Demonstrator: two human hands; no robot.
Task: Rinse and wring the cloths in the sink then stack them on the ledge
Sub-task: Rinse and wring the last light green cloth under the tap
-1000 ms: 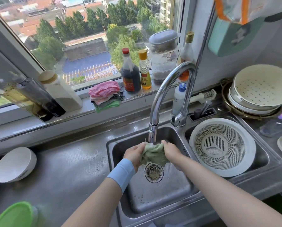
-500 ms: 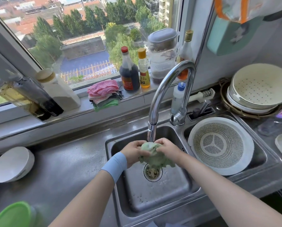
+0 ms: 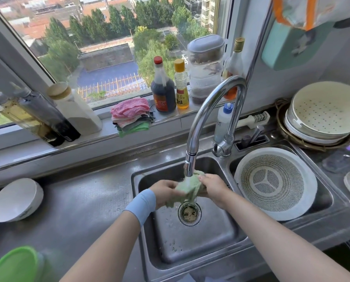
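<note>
A wet pale green cloth hangs bunched over the left sink basin, just above the drain. My left hand grips its left side and my right hand grips its right side. Water runs from the curved chrome faucet onto the cloth. On the window ledge lies a stack of folded cloths, pink on top, with grey and green ones under it.
Sauce bottles, stacked containers and a jar stand on the ledge around the stack. A white colander fills the right basin. A white bowl and a green lid sit on the left counter.
Both hands have kept rubbing the green cloth under the running water, shifting their grip; the cloth now stretches more between them. The stack on the ledge is unchanged.
</note>
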